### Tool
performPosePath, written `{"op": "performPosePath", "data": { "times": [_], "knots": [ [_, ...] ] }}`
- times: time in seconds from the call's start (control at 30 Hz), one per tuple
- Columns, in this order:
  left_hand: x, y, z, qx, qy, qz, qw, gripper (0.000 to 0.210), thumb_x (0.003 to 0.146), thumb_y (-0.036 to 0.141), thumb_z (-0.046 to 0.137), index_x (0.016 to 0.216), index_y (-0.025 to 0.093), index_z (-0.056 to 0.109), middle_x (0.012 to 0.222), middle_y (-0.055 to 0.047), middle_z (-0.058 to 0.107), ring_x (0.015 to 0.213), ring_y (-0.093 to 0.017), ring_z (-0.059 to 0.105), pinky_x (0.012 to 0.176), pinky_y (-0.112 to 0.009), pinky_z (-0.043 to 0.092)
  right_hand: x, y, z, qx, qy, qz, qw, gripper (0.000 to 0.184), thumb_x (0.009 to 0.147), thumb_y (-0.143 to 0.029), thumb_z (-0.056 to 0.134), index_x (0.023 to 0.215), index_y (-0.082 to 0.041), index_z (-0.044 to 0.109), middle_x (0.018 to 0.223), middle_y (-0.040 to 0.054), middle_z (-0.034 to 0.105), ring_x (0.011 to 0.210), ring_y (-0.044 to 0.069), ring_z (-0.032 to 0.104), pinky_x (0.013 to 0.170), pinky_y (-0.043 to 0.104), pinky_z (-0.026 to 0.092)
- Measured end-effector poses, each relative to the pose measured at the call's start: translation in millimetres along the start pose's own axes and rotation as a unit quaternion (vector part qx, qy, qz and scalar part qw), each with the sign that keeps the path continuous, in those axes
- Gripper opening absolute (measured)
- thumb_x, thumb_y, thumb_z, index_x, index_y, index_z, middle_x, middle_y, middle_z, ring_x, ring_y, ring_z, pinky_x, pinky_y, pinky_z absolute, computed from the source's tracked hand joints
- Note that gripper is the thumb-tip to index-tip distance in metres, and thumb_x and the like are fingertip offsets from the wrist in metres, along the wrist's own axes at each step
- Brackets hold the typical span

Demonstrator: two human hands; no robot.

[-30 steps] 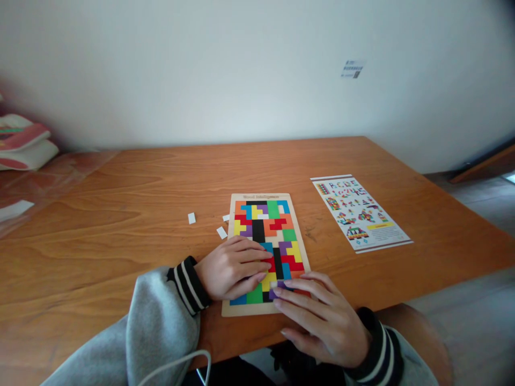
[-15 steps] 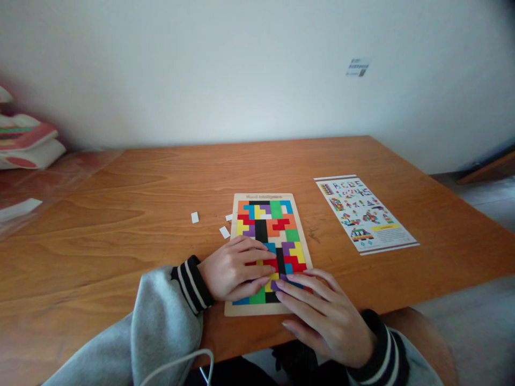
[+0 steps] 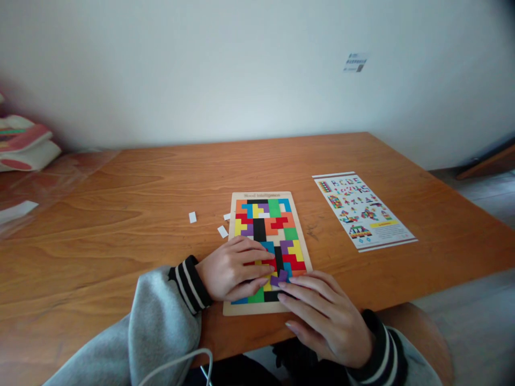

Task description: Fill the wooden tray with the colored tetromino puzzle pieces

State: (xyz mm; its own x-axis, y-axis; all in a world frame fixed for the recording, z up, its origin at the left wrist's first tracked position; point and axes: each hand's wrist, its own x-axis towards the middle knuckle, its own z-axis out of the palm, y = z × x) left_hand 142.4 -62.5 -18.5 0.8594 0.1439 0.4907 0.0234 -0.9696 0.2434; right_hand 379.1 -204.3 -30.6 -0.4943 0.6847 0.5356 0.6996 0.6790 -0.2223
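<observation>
At lower centre of the frame, a puzzle board (image 3: 263, 195) flat on the wooden table (image 3: 161, 177), bottom rim near the table's front edge. Over its lower left side, the left hand (image 3: 229, 271) palm down, fingers stretched and nearly together, underside hidden. Over its lower right corner, the right hand (image 3: 328, 316) with fingers slightly spread, thumb apart, pinching nothing visible; by the fingertips, a purple piece (image 3: 279, 279) askew among coloured blocks, contact impossible to tell. Just left of the board, three white pieces (image 3: 192, 217), one right by its edge. Toward frame right, beyond a strip of bare wood, a printed sheet (image 3: 364, 212); above the board, broad tabletop up to the wall (image 3: 201, 69)
</observation>
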Motion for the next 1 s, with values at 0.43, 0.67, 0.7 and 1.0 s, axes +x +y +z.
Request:
{"op": "performPosePath", "data": {
  "times": [0.43,0.67,0.7,1.0],
  "knots": [
    [-0.7,0.3,0.4,0.005,-0.011,-0.005,1.000,0.026,0.096,0.025,0.056,0.118,0.019,0.069,0.122,-0.007,0.072,0.112,-0.024,0.064,0.096,-0.039,0.050,1.4,-1.4,1.3,-0.006,0.011,0.018,1.000,0.032,0.092,-0.022,0.062,0.124,-0.019,0.066,0.116,0.0061,0.076,0.113,0.021,0.066,0.106,0.041,0.045],
    [2.5,5.7,-0.7,-0.028,-0.050,0.016,0.998,0.042,0.098,0.028,0.051,0.138,0.017,0.055,0.130,-0.009,0.069,0.125,-0.026,0.056,0.108,-0.044,0.042,4.9,-1.7,0.1,-0.011,0.001,0.023,1.000,0.035,0.093,-0.026,0.062,0.128,-0.020,0.064,0.113,0.0070,0.077,0.112,0.021,0.067,0.105,0.042,0.047],
    [3.2,6.4,-1.0,-0.030,-0.056,0.013,0.998,0.044,0.098,0.028,0.051,0.140,0.016,0.052,0.129,-0.010,0.069,0.124,-0.026,0.057,0.108,-0.044,0.042,5.1,-1.8,0.3,-0.011,0.003,0.023,1.000,0.035,0.093,-0.025,0.061,0.127,-0.021,0.064,0.112,0.0067,0.077,0.111,0.021,0.067,0.105,0.042,0.047],
    [2.4,6.2,1.8,-0.023,-0.062,-0.009,0.998,0.040,0.100,0.033,0.048,0.136,0.017,0.055,0.139,-0.010,0.063,0.126,-0.027,0.056,0.111,-0.046,0.039,9.5,-2.2,-2.8,-0.011,-0.001,0.013,1.000,0.028,0.094,-0.024,0.061,0.121,-0.018,0.066,0.115,0.0057,0.076,0.109,0.020,0.066,0.105,0.041,0.042]
  ]
}}
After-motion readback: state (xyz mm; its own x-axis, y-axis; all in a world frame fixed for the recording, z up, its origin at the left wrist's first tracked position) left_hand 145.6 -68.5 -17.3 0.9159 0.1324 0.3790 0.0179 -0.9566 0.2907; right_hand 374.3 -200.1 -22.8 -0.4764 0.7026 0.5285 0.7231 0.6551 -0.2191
